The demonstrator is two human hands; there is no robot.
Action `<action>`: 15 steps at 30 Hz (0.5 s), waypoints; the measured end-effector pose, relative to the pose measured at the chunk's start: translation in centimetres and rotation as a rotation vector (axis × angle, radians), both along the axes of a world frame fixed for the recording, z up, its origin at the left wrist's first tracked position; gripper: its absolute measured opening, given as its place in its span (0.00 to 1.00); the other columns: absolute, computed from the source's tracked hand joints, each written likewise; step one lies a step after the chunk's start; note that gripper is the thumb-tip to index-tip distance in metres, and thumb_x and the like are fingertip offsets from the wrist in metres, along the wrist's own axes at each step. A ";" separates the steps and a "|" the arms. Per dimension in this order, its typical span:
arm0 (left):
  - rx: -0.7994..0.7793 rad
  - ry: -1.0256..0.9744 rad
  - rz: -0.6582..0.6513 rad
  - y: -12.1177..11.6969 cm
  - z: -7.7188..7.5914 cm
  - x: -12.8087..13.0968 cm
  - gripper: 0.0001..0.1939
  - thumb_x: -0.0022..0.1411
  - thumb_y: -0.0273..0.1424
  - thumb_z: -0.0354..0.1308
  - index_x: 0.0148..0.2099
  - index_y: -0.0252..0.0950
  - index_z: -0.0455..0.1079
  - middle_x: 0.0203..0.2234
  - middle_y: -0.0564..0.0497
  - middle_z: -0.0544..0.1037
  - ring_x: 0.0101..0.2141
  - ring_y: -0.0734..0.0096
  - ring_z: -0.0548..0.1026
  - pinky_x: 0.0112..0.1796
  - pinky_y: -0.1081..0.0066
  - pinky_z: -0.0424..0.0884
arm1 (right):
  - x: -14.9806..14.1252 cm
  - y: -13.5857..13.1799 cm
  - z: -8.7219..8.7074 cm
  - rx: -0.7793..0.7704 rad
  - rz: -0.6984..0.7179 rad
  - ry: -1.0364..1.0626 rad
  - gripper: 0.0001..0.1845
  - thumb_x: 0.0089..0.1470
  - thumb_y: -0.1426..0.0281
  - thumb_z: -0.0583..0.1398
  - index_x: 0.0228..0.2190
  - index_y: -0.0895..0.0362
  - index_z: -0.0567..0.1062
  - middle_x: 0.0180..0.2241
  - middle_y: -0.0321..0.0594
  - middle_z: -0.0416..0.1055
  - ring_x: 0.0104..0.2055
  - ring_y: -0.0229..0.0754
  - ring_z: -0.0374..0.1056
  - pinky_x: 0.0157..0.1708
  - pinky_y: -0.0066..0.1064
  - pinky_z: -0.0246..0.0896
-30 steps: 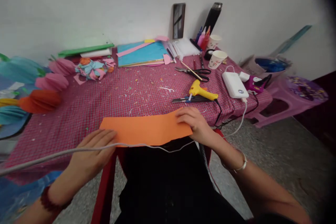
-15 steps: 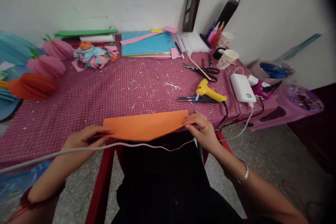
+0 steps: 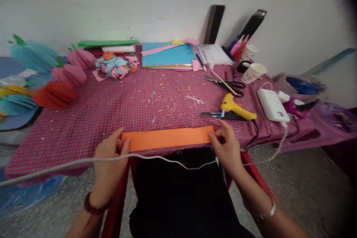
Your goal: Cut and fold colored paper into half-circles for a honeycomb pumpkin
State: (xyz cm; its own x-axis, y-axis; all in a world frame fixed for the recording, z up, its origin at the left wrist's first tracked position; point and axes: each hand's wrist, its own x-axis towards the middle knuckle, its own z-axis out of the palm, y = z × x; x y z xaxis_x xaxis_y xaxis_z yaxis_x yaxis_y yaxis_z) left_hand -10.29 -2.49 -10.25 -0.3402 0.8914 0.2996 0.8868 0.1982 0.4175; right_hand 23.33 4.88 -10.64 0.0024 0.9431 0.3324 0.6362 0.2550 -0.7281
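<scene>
A long, narrow piece of orange paper (image 3: pixel 167 139) lies along the front edge of the table, its near side looking folded. My left hand (image 3: pixel 111 152) grips its left end between thumb and fingers. At the right end, my right hand (image 3: pixel 226 145) pinches the paper, thumb on top and index finger raised a little. A white cable (image 3: pixel 164 158) runs across in front of the paper and over my left hand. Beyond the paper, a yellow glue gun (image 3: pixel 237 108) lies beside a utility knife (image 3: pixel 212 115).
Black scissors (image 3: pixel 227 83), paper cups (image 3: pixel 253 72) and a white power bank (image 3: pixel 272 105) are at the right. Blue paper sheets (image 3: pixel 167 56) and a heap of scraps (image 3: pixel 115 66) lie at the back. Pink paper pumpkins (image 3: pixel 69 75) and an orange one (image 3: pixel 57 95) stand left.
The orange paper has become a narrower, flatter strip on the table edge. My left hand has turned, its thumb now on the paper. The whole view has shifted slightly.
</scene>
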 end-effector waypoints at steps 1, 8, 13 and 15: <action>0.027 0.030 0.005 -0.1 -0.1 0.2 0.18 0.64 0.36 0.51 0.54 0.36 0.67 0.23 0.54 0.70 0.27 0.64 0.70 0.33 0.64 0.67 | 0.0 -0.1 -0.1 0.014 -0.017 -0.014 0.26 0.55 0.71 0.58 0.55 0.57 0.64 0.24 0.31 0.63 0.27 0.39 0.62 0.32 0.35 0.62; 0.100 0.089 -0.020 -0.4 -0.4 0.6 0.14 0.66 0.30 0.48 0.52 0.37 0.68 0.32 0.47 0.77 0.33 0.60 0.74 0.36 0.61 0.68 | 0.1 -0.2 -1.0 0.063 -0.045 -0.108 0.23 0.56 0.70 0.58 0.54 0.56 0.67 0.26 0.34 0.64 0.29 0.41 0.63 0.36 0.39 0.62; 0.087 0.088 -0.044 -0.4 -0.1 0.1 0.13 0.66 0.31 0.49 0.50 0.39 0.68 0.34 0.46 0.79 0.34 0.58 0.75 0.37 0.59 0.69 | -0.1 -0.4 -1.5 0.067 -0.069 -0.140 0.23 0.56 0.71 0.59 0.53 0.55 0.67 0.25 0.33 0.64 0.29 0.41 0.62 0.34 0.39 0.61; 0.047 0.085 -0.066 -0.7 -0.3 -0.4 0.15 0.66 0.32 0.49 0.53 0.40 0.67 0.35 0.44 0.78 0.33 0.55 0.75 0.35 0.57 0.68 | -0.3 -0.6 -1.3 0.079 -0.081 -0.155 0.21 0.56 0.72 0.58 0.52 0.55 0.67 0.26 0.33 0.64 0.29 0.41 0.63 0.34 0.38 0.62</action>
